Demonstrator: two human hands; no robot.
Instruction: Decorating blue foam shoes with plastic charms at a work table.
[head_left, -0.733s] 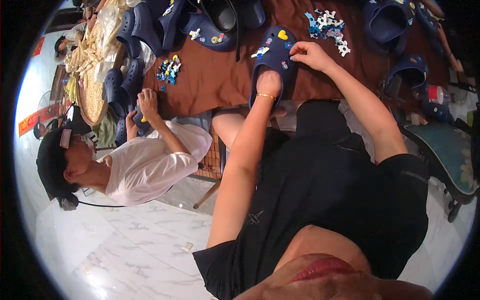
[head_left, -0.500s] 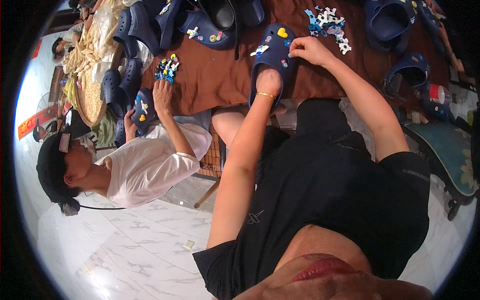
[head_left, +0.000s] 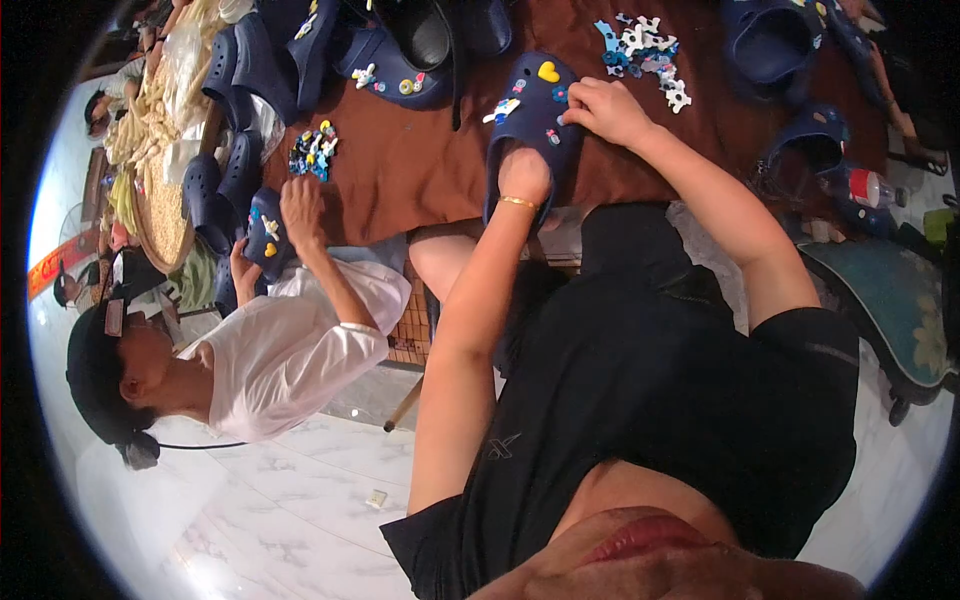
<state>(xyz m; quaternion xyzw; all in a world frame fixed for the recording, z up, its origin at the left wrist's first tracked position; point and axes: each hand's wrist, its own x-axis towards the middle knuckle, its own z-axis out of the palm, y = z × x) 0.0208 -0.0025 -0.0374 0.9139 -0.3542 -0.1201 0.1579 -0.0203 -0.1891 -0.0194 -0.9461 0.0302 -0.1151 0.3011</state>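
A navy-blue clog (head_left: 538,98) points away from me at the table's near edge. It carries a yellow heart, a white figure and small flower-like charms on its upper. My left hand (head_left: 524,175) is pushed into the foot opening and holds the clog from within; its fingers are hidden. At the clog's right side, my right hand (head_left: 606,110) has its fingers curled into a pinch, with the thumb at the shoe's edge. Whatever lies between those fingertips is hidden. Beyond that hand lies a loose pile of white and blue charms (head_left: 645,55).
On my left a co-worker in a white shirt (head_left: 290,350) holds another decorated clog (head_left: 265,232) near a second charm pile (head_left: 314,150). More navy clogs (head_left: 400,75) line the brown cloth (head_left: 390,180). A plastic bottle (head_left: 875,188) lies at far right, above a teal chair (head_left: 880,290).
The co-worker's hand has come back from the charm pile toward their clog. My right fingers have curled more tightly against the clog's edge. The whole view has shifted slightly.
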